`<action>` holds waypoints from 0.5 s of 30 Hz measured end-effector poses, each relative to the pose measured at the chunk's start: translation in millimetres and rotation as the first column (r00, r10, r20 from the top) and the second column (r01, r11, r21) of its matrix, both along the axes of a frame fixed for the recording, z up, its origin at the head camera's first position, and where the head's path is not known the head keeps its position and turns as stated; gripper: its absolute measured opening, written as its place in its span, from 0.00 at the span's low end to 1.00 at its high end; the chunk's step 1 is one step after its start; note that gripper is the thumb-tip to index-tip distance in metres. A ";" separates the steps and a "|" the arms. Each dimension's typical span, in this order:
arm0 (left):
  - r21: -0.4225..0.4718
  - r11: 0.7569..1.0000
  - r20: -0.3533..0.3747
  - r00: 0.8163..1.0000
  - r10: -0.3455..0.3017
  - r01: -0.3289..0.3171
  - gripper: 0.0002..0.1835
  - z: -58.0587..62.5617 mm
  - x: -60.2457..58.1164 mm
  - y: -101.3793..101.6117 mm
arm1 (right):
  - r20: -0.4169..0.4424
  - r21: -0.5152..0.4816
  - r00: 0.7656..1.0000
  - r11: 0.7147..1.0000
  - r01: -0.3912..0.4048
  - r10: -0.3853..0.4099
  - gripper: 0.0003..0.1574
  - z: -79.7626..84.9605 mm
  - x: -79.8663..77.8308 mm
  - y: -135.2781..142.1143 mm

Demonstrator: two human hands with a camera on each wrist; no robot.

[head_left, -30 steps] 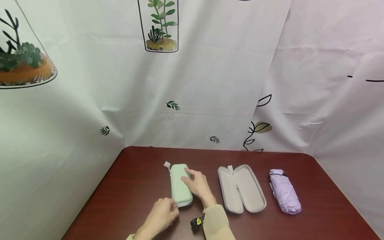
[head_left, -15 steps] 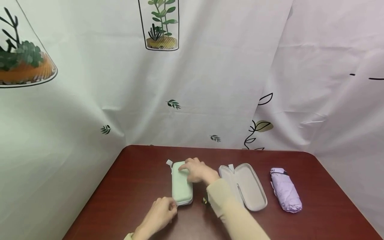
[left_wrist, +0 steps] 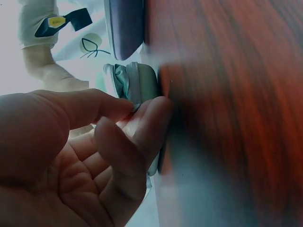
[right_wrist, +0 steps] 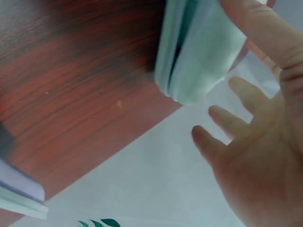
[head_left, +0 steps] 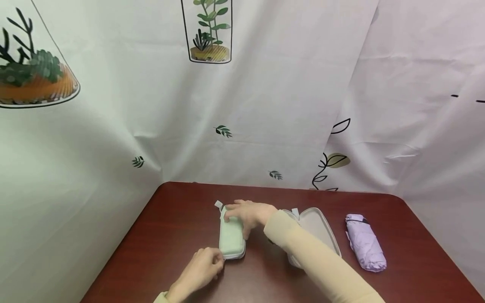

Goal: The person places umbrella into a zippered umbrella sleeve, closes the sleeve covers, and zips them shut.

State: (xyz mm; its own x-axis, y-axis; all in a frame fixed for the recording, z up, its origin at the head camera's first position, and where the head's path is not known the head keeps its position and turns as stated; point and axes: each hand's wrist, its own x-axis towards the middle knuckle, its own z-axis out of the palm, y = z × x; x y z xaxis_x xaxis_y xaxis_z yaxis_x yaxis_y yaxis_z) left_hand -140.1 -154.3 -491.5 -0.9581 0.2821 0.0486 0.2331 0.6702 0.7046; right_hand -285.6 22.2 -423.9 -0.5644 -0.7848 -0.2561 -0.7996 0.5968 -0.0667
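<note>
A pale green zip case [head_left: 232, 235] lies on the table with a white tag at its far end. My left hand [head_left: 202, 267] is at its near end, where thumb and forefinger pinch the small zipper pull [left_wrist: 136, 108]. Beside that pull the zip is parted, and a green lining shows in the gap in the left wrist view. My right hand [head_left: 248, 214] spreads over the far right part of the case, fingers across the top and thumb down the right side. In the right wrist view several of its fingers [right_wrist: 244, 94] stand apart from the case.
To the right lies a second case [head_left: 316, 225], opened out with its pale inside up, partly hidden by my right forearm. A folded lilac umbrella [head_left: 365, 243] is farther right on the dark red table [head_left: 182, 219]. A printed white cloth [head_left: 250, 105] hangs behind.
My right hand has shifted toward the far end of the green case with its fingers more spread, and its forearm now crosses the opened case. The left hand stays at the near end.
</note>
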 end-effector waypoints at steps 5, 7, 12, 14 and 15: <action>0.023 0.999 0.047 0.999 -0.027 0.026 0.09 0.4 1.0 -5.1 | -0.097 -0.018 0.988 0.992 -0.127 0.124 0.47 -7.0 0.3 -1.4; 0.031 0.999 0.056 0.998 -0.029 0.027 0.09 0.3 0.7 -5.9 | -0.151 -0.014 0.973 0.984 -0.179 0.175 0.47 -9.6 -0.6 -1.6; 0.064 0.997 0.078 0.996 -0.044 0.039 0.09 0.6 -1.9 -6.8 | -0.266 0.010 0.929 0.965 -0.263 0.256 0.48 -16.3 -4.5 1.4; 0.079 0.996 0.092 0.995 -0.046 0.039 0.08 0.2 -2.8 -7.3 | -0.279 0.001 0.920 0.958 -0.286 0.275 0.48 -18.5 -6.1 3.1; 0.086 0.996 0.101 0.994 -0.047 0.038 0.08 -0.5 -3.0 -7.5 | -0.272 -0.011 0.920 0.956 -0.294 0.280 0.48 -19.8 -6.8 4.0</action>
State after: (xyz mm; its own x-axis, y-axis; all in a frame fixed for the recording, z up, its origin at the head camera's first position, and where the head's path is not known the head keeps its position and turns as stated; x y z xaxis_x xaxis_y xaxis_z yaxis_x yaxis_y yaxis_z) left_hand -143.1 -161.8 -491.9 -0.9465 0.3217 -0.0246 0.1833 0.5991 0.7794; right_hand -292.5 26.1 -443.7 -0.3544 -0.9313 -0.0844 -0.9288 0.3401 0.1471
